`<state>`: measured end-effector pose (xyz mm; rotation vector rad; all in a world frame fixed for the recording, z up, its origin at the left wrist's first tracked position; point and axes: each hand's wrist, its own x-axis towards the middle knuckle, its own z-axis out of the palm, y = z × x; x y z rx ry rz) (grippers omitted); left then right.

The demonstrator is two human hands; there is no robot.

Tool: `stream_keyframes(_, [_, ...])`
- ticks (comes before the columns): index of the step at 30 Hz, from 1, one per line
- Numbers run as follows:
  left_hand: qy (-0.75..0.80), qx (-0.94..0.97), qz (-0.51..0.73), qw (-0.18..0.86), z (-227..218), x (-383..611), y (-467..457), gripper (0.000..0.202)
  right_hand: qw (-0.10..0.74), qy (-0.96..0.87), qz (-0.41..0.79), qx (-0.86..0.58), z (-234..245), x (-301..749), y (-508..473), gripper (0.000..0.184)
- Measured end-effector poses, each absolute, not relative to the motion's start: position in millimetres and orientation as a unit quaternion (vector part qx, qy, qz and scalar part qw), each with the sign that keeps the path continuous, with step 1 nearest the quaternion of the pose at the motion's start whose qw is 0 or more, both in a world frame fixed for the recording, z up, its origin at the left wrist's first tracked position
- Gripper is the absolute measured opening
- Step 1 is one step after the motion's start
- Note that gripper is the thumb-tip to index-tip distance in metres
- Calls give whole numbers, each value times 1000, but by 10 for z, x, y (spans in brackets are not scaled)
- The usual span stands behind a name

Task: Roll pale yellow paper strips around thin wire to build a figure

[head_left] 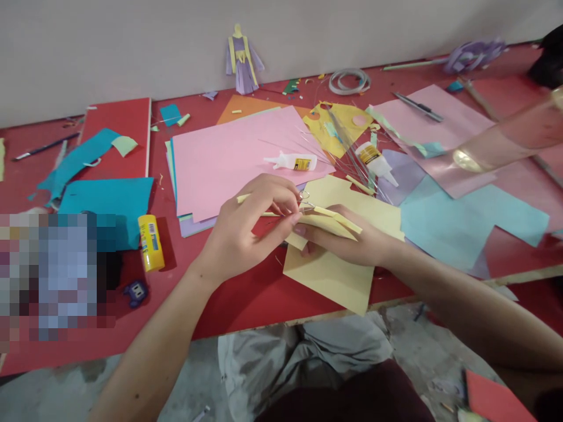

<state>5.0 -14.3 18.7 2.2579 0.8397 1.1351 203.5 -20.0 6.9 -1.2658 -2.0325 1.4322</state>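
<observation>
Head view: left hand [248, 225] and right hand [365, 246] both pinch a yellow paper strip [338, 219] just above the yellow sheet [329, 278].

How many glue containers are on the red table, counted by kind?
White glue bottles: 2
Yellow glue stick: 1
Total: 3

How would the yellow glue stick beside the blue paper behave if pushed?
The yellow glue stick lies on its side and looks round, so it would probably roll on the red table. Small and rigid-looking, it likely lifts easily.
</observation>
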Motion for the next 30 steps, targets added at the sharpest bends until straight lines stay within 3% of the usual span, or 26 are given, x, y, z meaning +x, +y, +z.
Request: stream_keyframes(30, [312,829,386,257,180,28,-163,6,167,-747,483,-425,45,2054,-190,16])
